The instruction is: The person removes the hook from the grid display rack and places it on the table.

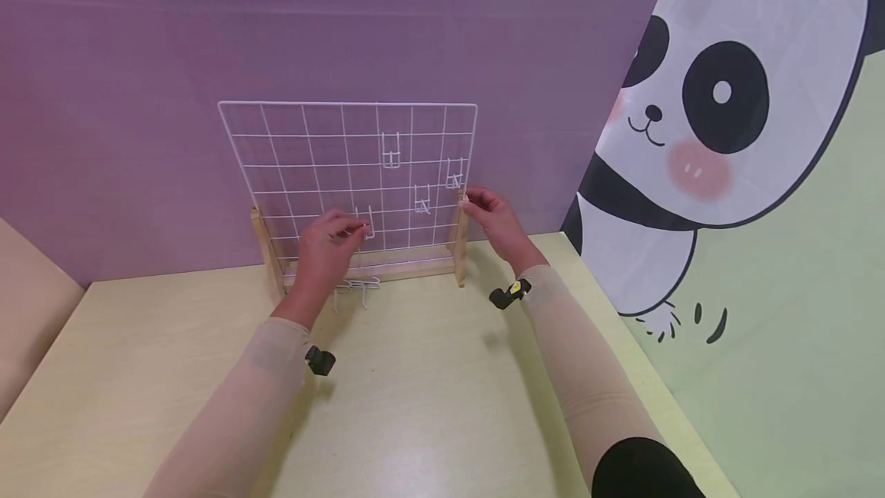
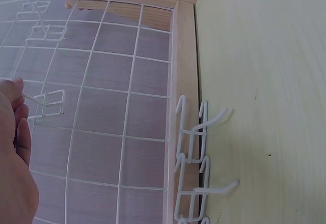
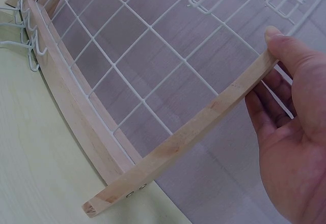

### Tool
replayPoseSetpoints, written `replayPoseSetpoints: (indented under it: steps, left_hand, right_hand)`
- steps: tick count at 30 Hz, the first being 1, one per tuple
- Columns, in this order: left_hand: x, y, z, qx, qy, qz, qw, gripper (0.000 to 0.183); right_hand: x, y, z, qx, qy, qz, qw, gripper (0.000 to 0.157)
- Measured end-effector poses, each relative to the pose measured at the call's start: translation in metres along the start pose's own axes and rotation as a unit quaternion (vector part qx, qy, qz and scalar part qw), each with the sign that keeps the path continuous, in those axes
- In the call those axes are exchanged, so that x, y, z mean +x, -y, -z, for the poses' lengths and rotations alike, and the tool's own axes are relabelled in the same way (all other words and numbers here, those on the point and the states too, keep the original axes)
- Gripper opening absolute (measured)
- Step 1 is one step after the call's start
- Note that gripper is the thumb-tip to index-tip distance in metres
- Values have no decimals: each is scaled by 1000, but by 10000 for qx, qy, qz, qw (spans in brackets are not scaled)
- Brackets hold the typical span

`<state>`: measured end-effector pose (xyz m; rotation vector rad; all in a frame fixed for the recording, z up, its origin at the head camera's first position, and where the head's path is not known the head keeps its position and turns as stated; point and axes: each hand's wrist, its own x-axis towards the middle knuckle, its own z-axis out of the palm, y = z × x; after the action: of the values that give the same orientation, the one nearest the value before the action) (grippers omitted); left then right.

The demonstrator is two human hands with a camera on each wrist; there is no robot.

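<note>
A white wire grid panel (image 1: 349,104) stands upright in a wooden stand (image 1: 266,248). My left hand (image 1: 325,252) is at the grid's lower middle. Its thumb and fingertips pinch the prong of a white wire hook (image 2: 52,104), whose frame lies against the grid wires. At the right side, my right hand (image 3: 300,127) grips the top of the stand's wooden post (image 3: 173,142) by the grid's edge, thumb on the near side and fingers behind. More hooks hang on the grid: an upper one (image 1: 390,154), one near the right edge (image 1: 453,175) and one below (image 1: 422,200).
Several loose white hooks (image 2: 196,189) lie against the stand's base bar at the front. The pale wooden table (image 1: 415,375) extends toward me. Behind the grid rises a purple wall (image 1: 138,137); a panda picture (image 1: 726,175) covers part of the right wall.
</note>
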<state>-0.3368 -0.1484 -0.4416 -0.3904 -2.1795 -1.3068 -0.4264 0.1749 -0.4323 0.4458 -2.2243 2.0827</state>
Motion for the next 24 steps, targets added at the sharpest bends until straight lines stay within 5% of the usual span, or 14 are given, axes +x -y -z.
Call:
replayPoseSetpoints:
  steps: [14, 24]
  left_hand:
    - [1, -4, 0, -132, -301, -296, 9990, 10]
    - [-2, -6, 2, -66, -158, -366, 9992, 9]
  right_hand:
    - [1, 0, 1, -1, 34, 19, 10000, 33]
    - [2, -2, 1, 31, 14, 12, 10000, 33]
